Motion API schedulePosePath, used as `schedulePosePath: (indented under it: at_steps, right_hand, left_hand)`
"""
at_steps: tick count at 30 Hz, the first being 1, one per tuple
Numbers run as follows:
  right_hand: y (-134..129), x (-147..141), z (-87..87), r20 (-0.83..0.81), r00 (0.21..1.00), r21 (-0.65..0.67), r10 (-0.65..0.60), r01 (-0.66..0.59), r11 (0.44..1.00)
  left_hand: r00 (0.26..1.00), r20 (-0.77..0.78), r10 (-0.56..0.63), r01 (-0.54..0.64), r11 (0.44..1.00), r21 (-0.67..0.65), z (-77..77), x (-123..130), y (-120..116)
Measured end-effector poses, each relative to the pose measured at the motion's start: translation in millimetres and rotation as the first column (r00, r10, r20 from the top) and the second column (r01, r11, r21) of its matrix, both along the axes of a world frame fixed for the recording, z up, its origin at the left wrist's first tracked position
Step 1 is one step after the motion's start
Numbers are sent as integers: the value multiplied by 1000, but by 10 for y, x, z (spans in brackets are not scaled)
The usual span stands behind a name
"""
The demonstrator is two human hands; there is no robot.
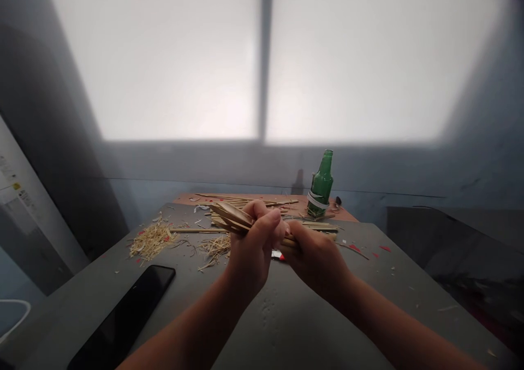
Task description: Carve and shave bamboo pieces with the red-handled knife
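My left hand (250, 250): closed round gathered sticks (230, 216)
My right hand (317, 252): clasping their other end
Bundled: only some, I judge
Ungathered: loose sticks (196, 230)

Obs. & recorded: green bottle (322, 183), qty 1; phone (125, 316), qty 1; hands, qty 2 (L hand (252, 244), R hand (316, 251)); held stick bundle (231, 218), qty 1; shavings piles (152, 241), qty 2. Red scraps (385, 248): several noted, exact no. not determinable.
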State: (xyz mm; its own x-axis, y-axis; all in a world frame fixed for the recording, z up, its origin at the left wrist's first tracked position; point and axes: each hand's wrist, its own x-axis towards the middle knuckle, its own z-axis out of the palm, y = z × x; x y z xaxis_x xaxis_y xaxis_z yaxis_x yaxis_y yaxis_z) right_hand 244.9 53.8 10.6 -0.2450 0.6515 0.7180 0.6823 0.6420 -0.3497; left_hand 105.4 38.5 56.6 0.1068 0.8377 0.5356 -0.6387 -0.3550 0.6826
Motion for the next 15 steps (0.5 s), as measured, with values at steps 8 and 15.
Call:
schedulePosePath:
  at_steps: [8, 15]
  right_hand:
    - [43, -15, 37, 45, 967, -314, 250, -224, 923]
    - [7, 563, 405, -124, 991, -472, 44, -98, 876]
  left_hand:
    - [995, -58, 82, -85, 995, -53, -88, -95, 180]
    - [895, -443, 54, -117, 986, -116, -340, -243, 127]
